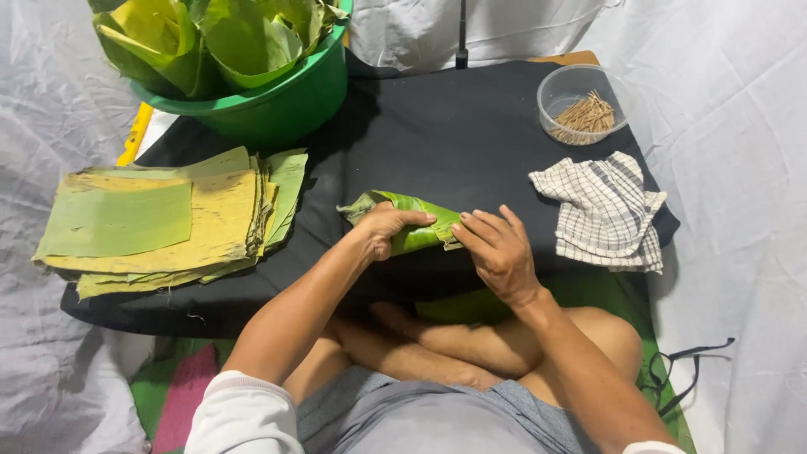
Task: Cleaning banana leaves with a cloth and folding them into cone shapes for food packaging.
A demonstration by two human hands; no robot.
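A folded green banana leaf [402, 220] lies on the black cloth-covered low table [454, 126], near its front edge. My left hand [382, 229] presses down on the leaf's middle, thumb stretched along its top fold. My right hand [498, 250] pinches the leaf's right end with bent fingers. Both hands grip the same leaf piece. My crossed legs sit just below the table edge.
A stack of cut yellow-green leaf sheets [164, 220] lies at the left. A green tub [277, 101] of folded leaves stands at the back left. A clear bowl of wooden picks [584, 105] and a checked cloth [607, 210] sit at the right. White sheeting surrounds everything.
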